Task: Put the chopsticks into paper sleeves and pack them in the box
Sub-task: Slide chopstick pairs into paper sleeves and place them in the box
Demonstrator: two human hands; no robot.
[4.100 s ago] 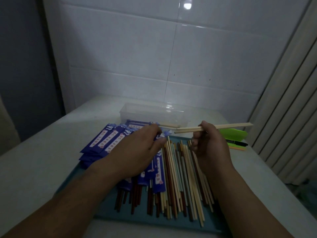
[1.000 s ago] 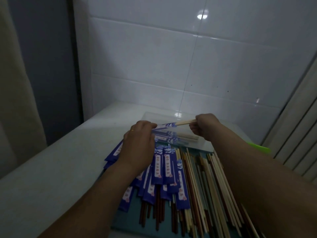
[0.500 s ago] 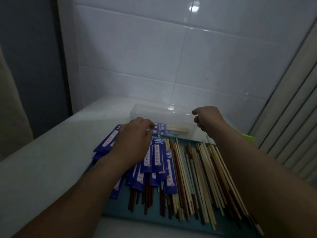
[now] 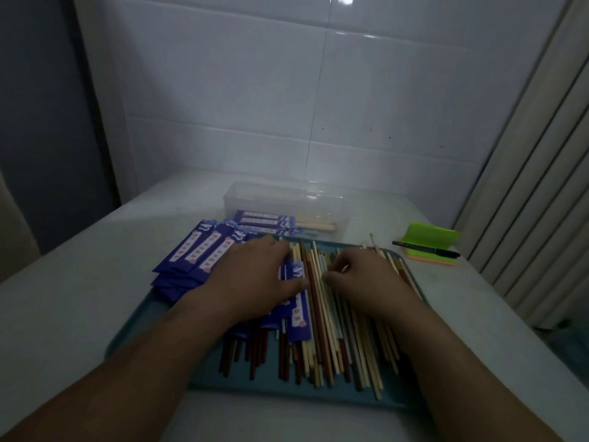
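One grey table [image 4: 79,282] by tiled wall [image 4: 255,90]; left hand [image 4: 251,279] fingers flat, right hand [image 4: 366,279] unclear.

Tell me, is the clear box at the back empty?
Not empty: the clear box has no lid on and holds a few sleeved chopsticks lying flat, wooden ends poking out.

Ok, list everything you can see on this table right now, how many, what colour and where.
Clear plastic box: one, transparent, behind the tray.
Sleeved chopsticks: about three, blue sleeves, inside the box.
Blue paper sleeves: a stack, count unclear, tray's left side.
Loose chopsticks: many, pale and dark brown, across the tray.
Flat tray: one, teal, mid-table.
Sticky-note pads: green above orange, right of the tray.
Marker pen: one, black, on the pads.
Left hand: resting on the sleeves.
Right hand: fingers touching the loose chopsticks.
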